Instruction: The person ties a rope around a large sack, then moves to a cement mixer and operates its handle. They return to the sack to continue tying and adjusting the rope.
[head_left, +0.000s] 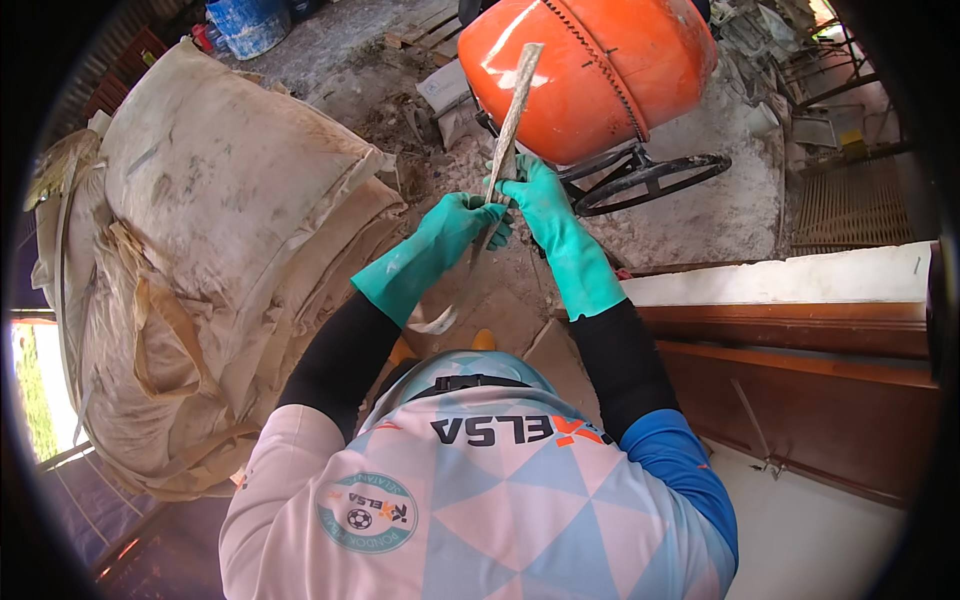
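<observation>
A long, pale woven strip (515, 105) runs between both of my hands, which wear green rubber gloves. My right hand (536, 191) pinches it a little higher up, and the strip's upper end stands up past the fingers. Just below and to the left, my left hand (466, 221) grips the same strip. Its lower length hangs down and curls at the loose end (435, 322) above the floor. Behind the raised end is the orange drum (585, 75) of a cement mixer. Part of the strip is hidden by my fingers.
Large dusty bulk sacks (225, 187) with fabric loops are piled at my left. The mixer's black handwheel (652, 180) juts out ahead on the right. A brown wooden ledge (780, 319) runs along my right side. A blue barrel (249, 26) stands at the far left.
</observation>
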